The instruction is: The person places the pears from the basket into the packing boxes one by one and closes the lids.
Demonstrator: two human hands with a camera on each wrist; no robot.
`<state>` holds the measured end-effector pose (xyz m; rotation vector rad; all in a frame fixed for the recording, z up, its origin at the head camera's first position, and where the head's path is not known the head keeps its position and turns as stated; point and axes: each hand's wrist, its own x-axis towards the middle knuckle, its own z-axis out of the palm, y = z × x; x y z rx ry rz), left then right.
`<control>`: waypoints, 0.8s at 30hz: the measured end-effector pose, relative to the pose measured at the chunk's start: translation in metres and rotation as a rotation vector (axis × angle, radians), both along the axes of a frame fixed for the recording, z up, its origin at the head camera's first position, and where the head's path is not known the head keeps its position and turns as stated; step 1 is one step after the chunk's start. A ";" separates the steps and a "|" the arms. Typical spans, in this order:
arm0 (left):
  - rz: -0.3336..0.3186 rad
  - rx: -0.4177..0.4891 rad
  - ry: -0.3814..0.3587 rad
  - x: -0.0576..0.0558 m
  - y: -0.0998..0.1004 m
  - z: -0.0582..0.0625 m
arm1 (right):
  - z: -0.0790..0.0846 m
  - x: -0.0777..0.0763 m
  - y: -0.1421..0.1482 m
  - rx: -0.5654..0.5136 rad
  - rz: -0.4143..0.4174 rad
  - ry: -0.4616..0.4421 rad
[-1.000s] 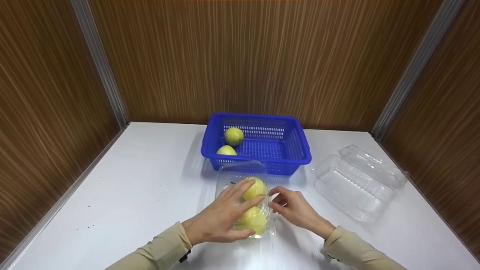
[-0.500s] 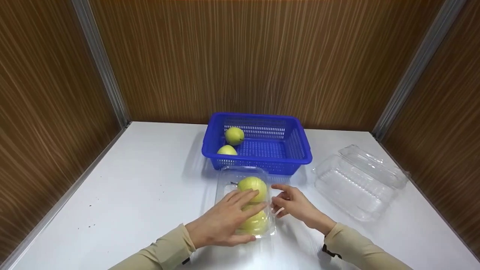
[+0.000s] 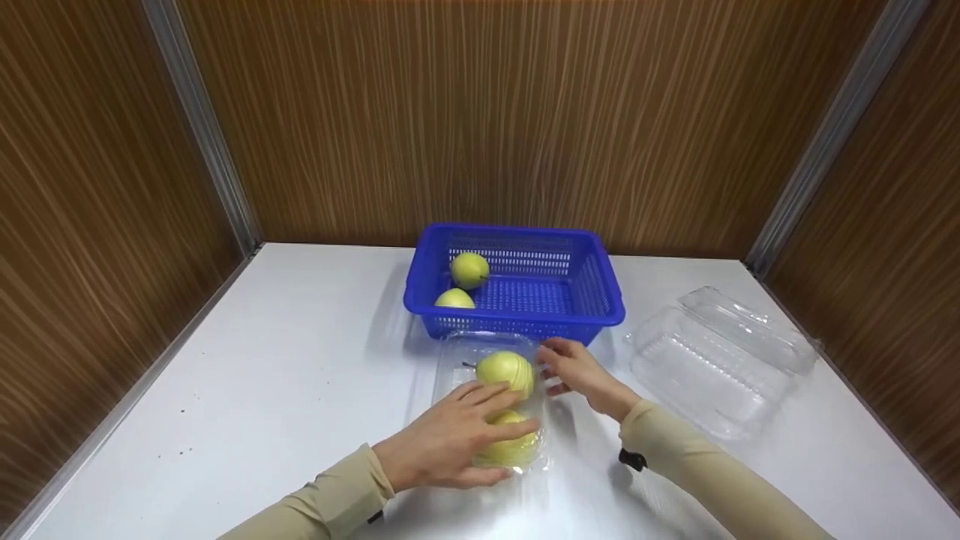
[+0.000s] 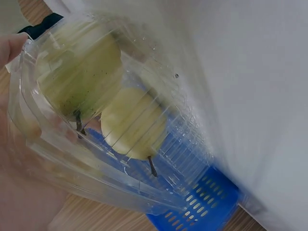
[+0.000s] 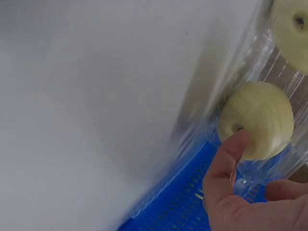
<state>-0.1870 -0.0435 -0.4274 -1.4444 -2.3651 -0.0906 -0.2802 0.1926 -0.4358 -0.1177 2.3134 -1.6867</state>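
A clear plastic clamshell box [image 3: 459,379], its lid down over two yellow-green pears, lies on the table before me. The far pear [image 3: 504,373] shows its stem pointing left; the near pear [image 3: 510,442] is partly covered by my left hand [image 3: 454,436]. That hand lies over the near part of the lid with fingers spread. My right hand [image 3: 579,371] is at the box's right side near the far corner, fingertips right at the edge. In the right wrist view, a bent finger [image 5: 225,166] overlaps one pear at the box wall, with the thumb [image 5: 284,190] apart from it.
Behind the box stands a blue plastic basket [image 3: 517,319] with two more pears [image 3: 469,270] at its left end. On the right of the white table [image 3: 285,360] lies another clear clamshell box [image 3: 712,375], opened out. Wood-patterned panels [image 3: 480,112] enclose the table.
The lid, raised at its far end a second ago, now lies lower. My right hand has slid away from me along the right edge; my left hand has moved slightly toward me.
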 end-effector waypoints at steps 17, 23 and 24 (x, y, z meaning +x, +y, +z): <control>-0.015 0.022 -0.110 -0.004 -0.024 0.008 | 0.005 -0.015 0.006 0.030 -0.001 -0.057; -0.020 0.059 -0.089 -0.002 -0.021 0.004 | 0.004 -0.010 0.011 0.048 0.004 -0.064; -0.020 0.066 -0.085 -0.002 -0.021 0.003 | 0.004 -0.009 0.013 0.051 0.009 -0.064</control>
